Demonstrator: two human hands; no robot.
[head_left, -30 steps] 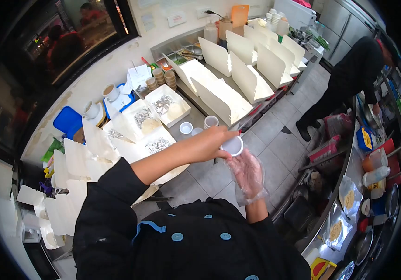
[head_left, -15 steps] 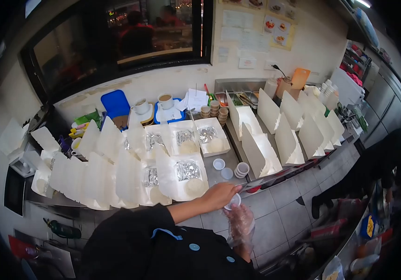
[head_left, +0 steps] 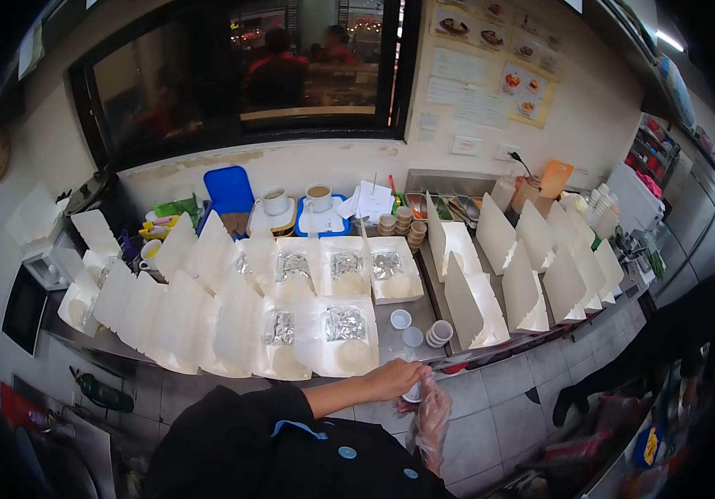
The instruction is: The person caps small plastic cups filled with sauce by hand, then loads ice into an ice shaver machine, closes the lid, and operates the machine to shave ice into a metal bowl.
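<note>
Just off the bench (head_left: 387, 337), holding one small cup (head_left: 412, 393) between both hands

Round, whitish and shallow-looking, partly covered by fingers; contents impossible to make out. Grip of the right hand (head_left: 431, 413), in clear plastic, curled around the small cup; grip of the bare left hand (head_left: 395, 381) drawn together just above it, meeting the gloved fingertips. Too hidden to tell whether also pinching the rim.

On the bench, beyond the hands: two loose small cups (head_left: 401, 319), plus one short nested stack (head_left: 439, 333). Farther back, three stacks of brownish cups (head_left: 404, 220) and two filled mugs (head_left: 319, 198). To the left, at least five foil packets (head_left: 344, 323) in open white boxes (head_left: 362, 364).
</note>
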